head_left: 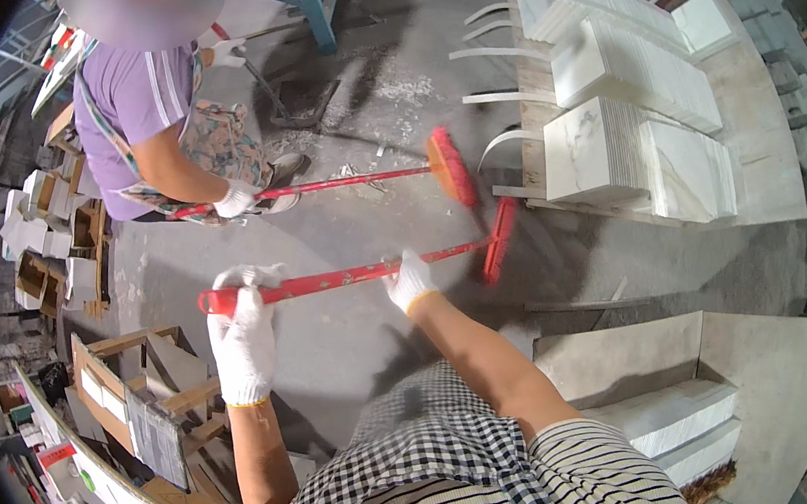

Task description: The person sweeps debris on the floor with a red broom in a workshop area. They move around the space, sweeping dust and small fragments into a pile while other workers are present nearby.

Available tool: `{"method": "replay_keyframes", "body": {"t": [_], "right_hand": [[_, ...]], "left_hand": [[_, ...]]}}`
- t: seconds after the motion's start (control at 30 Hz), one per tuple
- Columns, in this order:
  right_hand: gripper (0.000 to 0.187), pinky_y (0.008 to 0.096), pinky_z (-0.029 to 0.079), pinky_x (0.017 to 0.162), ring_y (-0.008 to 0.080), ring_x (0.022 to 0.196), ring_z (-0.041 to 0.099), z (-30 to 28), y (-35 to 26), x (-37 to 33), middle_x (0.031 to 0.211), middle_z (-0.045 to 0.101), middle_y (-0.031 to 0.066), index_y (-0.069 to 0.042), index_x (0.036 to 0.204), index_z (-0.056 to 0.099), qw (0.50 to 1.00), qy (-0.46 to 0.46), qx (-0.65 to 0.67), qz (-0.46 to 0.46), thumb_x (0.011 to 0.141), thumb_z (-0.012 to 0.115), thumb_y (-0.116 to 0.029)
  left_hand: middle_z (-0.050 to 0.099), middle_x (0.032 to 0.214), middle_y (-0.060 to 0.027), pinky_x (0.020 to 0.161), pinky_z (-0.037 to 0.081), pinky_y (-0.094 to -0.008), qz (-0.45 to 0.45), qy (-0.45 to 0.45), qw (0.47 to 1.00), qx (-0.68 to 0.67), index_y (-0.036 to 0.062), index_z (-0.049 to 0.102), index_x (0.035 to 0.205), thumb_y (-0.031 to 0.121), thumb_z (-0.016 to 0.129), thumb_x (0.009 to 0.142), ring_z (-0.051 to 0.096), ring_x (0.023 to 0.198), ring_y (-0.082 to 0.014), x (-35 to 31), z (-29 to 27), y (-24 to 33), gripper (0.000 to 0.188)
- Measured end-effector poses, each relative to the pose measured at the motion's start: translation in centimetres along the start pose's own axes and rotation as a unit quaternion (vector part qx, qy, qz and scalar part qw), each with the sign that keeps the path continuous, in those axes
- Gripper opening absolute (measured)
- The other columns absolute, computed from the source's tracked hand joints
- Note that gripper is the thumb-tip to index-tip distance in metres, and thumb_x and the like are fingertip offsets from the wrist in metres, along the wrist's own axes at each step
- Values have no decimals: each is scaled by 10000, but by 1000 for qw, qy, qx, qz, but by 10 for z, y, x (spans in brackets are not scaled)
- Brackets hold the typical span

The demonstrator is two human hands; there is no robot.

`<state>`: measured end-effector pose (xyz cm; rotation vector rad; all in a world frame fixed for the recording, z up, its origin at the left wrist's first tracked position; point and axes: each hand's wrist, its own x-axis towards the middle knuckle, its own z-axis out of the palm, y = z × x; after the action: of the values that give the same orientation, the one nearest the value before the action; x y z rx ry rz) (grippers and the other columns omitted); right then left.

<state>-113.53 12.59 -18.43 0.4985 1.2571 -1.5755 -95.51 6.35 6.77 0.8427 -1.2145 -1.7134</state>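
A push broom with a red handle and a red-bristled head slants across the middle of the view. In a white knit glove, my left hand is closed round the hanging-loop end of the handle. Farther along the same handle my right hand, gloved alike, grips it nearer the head. The broom head is close to the grey concrete floor; whether it touches cannot be told. Just beyond it lies the pink-red head of a second broom, whose red handle is held by a co-worker's gloved hand.
White marble-look tiles stand stacked on a pallet at the far right, with loose straps sticking out. More tiles lie in a crate at right. A wooden crate of offcuts is at lower left. The co-worker stands at left.
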Motion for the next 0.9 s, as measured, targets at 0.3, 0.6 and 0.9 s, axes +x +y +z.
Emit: {"method": "replay_keyframes", "body": {"t": [0.3,0.6,0.9], "right_hand": [[116,378,486,742,235,820,594,29,42,-21,862,585,80,-105,941,556,988,-63,-81,-114,895,504,-198],[238,323,445,478,187,483,509,-57,-63,-63,579,544,34,-102,728,537,990,-127,56,-7,943,502,-197],[219,248,487,405,117,502,580,-169,-135,-122,596,540,-4,-136,720,476,965,-78,92,232,908,589,-150]], "left_hand": [[671,1025,-154,985,461,-429,22,-48,992,112,-10,588,966,106,722,739,634,1040,-287,-45,-37,72,288],[633,1260,-128,983,495,-339,-123,-114,939,301,-24,585,1252,91,811,782,611,1145,-218,-78,-114,-25,534],[730,967,-162,840,528,-386,-362,-131,824,415,45,728,1056,462,640,814,693,917,-282,-154,-277,-224,490]]}}
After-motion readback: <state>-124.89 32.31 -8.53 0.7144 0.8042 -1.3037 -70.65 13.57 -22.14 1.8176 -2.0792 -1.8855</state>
